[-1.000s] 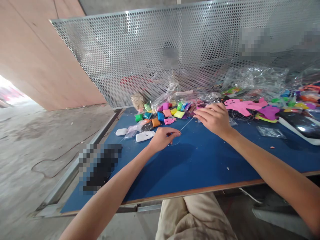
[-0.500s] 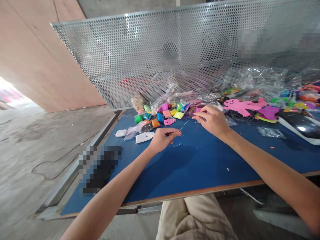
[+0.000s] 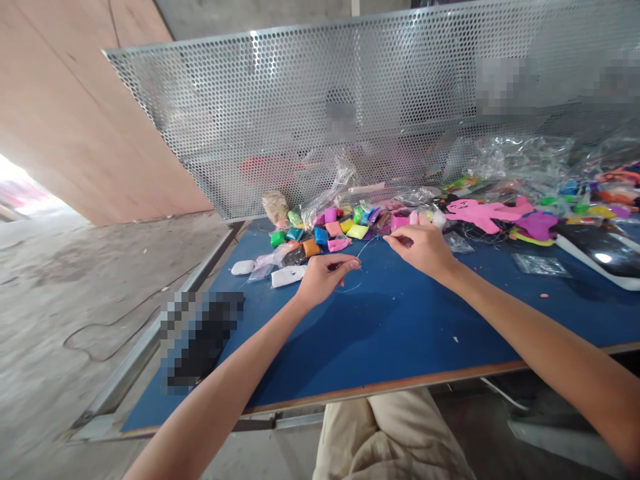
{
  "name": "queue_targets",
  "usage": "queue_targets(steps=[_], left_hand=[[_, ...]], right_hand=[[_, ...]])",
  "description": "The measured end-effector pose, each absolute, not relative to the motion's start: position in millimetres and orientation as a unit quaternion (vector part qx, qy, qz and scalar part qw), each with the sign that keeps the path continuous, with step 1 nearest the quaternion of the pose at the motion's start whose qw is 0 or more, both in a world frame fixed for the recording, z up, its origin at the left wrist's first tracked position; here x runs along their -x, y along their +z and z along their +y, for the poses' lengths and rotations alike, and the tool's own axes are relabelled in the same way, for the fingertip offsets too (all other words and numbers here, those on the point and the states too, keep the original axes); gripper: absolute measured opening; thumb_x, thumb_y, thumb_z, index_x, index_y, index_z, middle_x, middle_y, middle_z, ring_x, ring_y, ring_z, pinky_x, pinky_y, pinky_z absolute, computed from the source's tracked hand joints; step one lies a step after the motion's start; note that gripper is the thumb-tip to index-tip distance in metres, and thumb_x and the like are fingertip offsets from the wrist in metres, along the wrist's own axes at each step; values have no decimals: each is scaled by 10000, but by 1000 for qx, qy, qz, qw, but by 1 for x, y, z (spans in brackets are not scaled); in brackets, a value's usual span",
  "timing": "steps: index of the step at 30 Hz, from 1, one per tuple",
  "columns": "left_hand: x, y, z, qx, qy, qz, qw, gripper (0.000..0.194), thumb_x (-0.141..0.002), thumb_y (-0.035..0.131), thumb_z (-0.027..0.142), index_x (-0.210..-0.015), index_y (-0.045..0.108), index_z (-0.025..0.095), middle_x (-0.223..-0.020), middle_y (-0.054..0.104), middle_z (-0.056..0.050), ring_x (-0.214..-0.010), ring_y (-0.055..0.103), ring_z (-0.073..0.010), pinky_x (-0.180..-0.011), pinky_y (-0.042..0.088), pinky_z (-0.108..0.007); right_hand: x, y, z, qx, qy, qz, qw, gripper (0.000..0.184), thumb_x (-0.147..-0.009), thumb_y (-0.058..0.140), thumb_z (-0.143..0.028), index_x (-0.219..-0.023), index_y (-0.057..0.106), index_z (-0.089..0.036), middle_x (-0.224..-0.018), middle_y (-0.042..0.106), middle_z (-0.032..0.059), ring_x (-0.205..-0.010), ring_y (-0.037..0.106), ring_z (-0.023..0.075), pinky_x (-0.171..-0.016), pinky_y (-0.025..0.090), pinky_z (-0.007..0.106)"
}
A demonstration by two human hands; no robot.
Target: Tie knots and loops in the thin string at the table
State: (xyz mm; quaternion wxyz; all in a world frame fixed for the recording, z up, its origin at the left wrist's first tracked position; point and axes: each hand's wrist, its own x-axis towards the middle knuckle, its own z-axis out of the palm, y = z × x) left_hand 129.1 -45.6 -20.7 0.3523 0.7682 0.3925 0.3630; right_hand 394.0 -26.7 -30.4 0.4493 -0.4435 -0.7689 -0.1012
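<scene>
A thin pale thread [image 3: 365, 247] runs slantwise between my two hands above the blue table. My left hand [image 3: 326, 279] is closed in a pinch on it, and a loose loop of the thread curves below the fingers. Up and to the right, my right hand [image 3: 424, 248] pinches the thread's other stretch between thumb and forefinger. Small wrapped packets in many colours, among them a yellow packet [image 3: 358, 231] and a blue packet [image 3: 321, 235], lie just beyond the hands. A white strip-like piece [image 3: 288, 275] rests left of my left hand.
A perforated metal panel [image 3: 310, 100] stands along the back of the blue table [image 3: 400, 333]. A pink figure-shaped piece [image 3: 487, 212], clear plastic bags and a black-and-white object [image 3: 603, 253] lie to the right. A dark blurred-out object [image 3: 207, 340] is at the left edge.
My right hand has come down slightly, uncovering more of the pink and white packets behind it. My left hand has shifted very slightly left. The thread still spans between them.
</scene>
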Motion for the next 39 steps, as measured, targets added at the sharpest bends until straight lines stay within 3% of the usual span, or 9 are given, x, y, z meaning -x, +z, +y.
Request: queue_targets(steps=[5,10,17,25,29,35,39], left_hand=[[-129,-20,-47,-764,379,383,354,336,-909,604,461,-970,763,172,-896,764,-62,-462,526,-68,-416,411,-186],[-130,-21,-49,-753,404,380,353,334,-908,612,458,-989,762,171,-885,763,-61,-458,527,-67,-414,417,-186],[-136,-18,-55,-730,434,400,345,352,-892,630,478,-979,768,166,-551,618,-1,-423,496,-78,-385,373,-178],[-136,-21,-54,-702,455,413,359,383,-880,641,491,-1037,761,163,-533,583,9,-388,460,-71,-364,378,-189],[-139,-22,-55,-686,466,413,377,379,-876,650,478,-1042,761,156,-575,608,-4,-400,466,-67,-353,396,-181],[-145,-22,-58,-649,491,398,424,381,-836,682,487,-1022,763,165,-906,728,-74,-576,558,-105,-384,482,-184],[-147,-24,-57,-611,502,398,466,392,-816,699,491,-1023,755,163,-994,728,-85,-599,563,-104,-434,549,-221]], right_hand=[[-389,-34,-29,429,10,-763,484,234,-893,626,-425,-743,711,-267,-643,664,8,-550,535,161,-704,489,388],[-384,-29,-39,420,47,-743,519,196,-867,668,-423,-751,715,-272,-669,685,4,-561,577,168,-688,523,399],[-367,-23,-54,415,225,-687,553,208,-864,686,-445,-824,713,-243,-669,720,17,-591,704,211,-635,600,391],[-361,-26,-49,335,414,-679,506,275,-767,797,-408,-907,666,-210,-810,752,38,-745,738,207,-734,623,374],[-357,-28,-52,325,449,-660,507,294,-769,796,-410,-894,643,-193,-818,754,53,-768,751,225,-735,639,388],[-350,-32,-55,315,467,-627,538,284,-790,780,-405,-902,640,-185,-818,743,48,-796,761,246,-759,652,408],[-344,-38,-56,308,488,-605,549,277,-775,796,-388,-892,650,-184,-830,740,46,-787,761,246,-770,651,415]])
